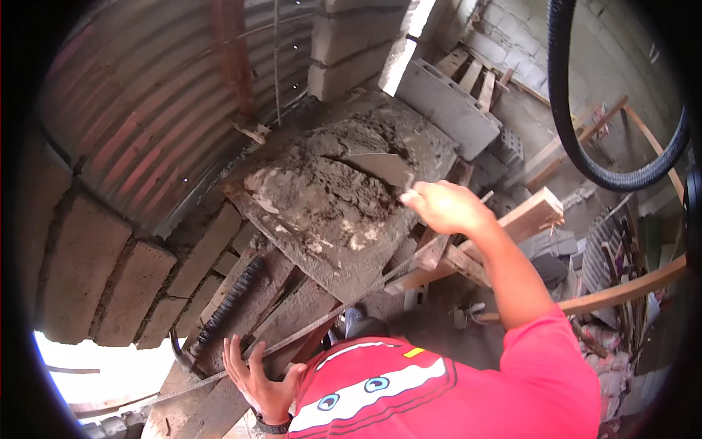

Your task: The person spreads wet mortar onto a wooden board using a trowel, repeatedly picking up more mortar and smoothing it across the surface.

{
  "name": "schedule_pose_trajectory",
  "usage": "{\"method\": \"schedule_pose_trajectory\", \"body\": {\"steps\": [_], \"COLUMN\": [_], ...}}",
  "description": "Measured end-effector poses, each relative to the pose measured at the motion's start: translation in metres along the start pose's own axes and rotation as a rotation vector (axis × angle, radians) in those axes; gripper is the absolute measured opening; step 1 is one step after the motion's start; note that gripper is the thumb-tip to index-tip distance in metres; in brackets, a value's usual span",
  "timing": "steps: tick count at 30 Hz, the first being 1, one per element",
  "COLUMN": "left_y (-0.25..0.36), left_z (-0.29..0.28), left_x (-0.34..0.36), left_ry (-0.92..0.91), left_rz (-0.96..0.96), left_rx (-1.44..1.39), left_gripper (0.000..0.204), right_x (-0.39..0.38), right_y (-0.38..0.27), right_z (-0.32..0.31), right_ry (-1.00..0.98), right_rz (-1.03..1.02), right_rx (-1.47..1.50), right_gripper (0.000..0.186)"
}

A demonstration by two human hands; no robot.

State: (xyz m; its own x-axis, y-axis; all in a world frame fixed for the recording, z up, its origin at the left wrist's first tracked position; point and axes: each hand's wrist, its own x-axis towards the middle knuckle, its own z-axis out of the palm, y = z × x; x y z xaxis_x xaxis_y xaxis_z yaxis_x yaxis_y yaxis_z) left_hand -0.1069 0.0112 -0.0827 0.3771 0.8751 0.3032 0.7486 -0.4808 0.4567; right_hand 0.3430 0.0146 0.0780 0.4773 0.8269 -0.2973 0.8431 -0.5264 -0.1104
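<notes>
Head view. Right hand [446, 207], right of centre, was closed around the grip end of a trowel [380, 167]; the grip was mostly hidden by the fingers. Blade lay at upper centre, low against the grey mortar [329, 194]; its lower edge merged with the mix, so I could not tell how deep it sat. Mortar was heaped unevenly on a smeared board [340, 271], whose far edge was hard to make out under the mess.

Left hand [265, 384], lower left of centre, was spread, holding nothing visible, above planks [281, 329]; contact with them could not be told. Dark band [272, 425] at its wrist, partly cut off by the lower edge. Nearby, a dark ribbed rod [230, 294]; unclear whether it joined the metal hook [178, 350] below it.

Hollow block [450, 102] stood beyond the board, upper right. Black hose [561, 88] ran out of frame at top. Red shirt [468, 388] covered lower centre, hiding whatever lay beneath.
</notes>
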Motion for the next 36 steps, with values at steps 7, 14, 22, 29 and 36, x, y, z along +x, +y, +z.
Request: {"method": "schedule_pose_trajectory", "body": {"steps": [7,14,22,29,36], "left_y": [0.003,0.003,0.001,0.0,-0.004], "left_z": [0.005,0.004,0.004,0.006,0.003], "left_x": [0.007,0.001,0.004,0.002,0.0], "left_ry": [-0.039,-0.037,-0.048,-0.02,-0.036], "left_rz": [0.045,-0.003,0.036,0.02,0.044], "left_rx": [-0.009,0.038,0.006,-0.019,0.003], "left_gripper": [0.083,0.083,0.083,0.084,0.083], "right_x": [0.038,-0.017,-0.008,-0.046,-0.009], "right_y": [-0.012,0.004,-0.008,-0.038,0.01], "right_z": [0.05,-0.002,0.093,0.028,0.06], "right_ry": [0.111,-0.025,-0.008,0.121,0.035], "right_rz": [0.088,-0.034,-0.026,-0.038,-0.113], "right_rx": [0.045,-0.044,0.1,0.19,0.411], "right_gripper": [0.057,0.053,0.053,0.049,0.051]}}
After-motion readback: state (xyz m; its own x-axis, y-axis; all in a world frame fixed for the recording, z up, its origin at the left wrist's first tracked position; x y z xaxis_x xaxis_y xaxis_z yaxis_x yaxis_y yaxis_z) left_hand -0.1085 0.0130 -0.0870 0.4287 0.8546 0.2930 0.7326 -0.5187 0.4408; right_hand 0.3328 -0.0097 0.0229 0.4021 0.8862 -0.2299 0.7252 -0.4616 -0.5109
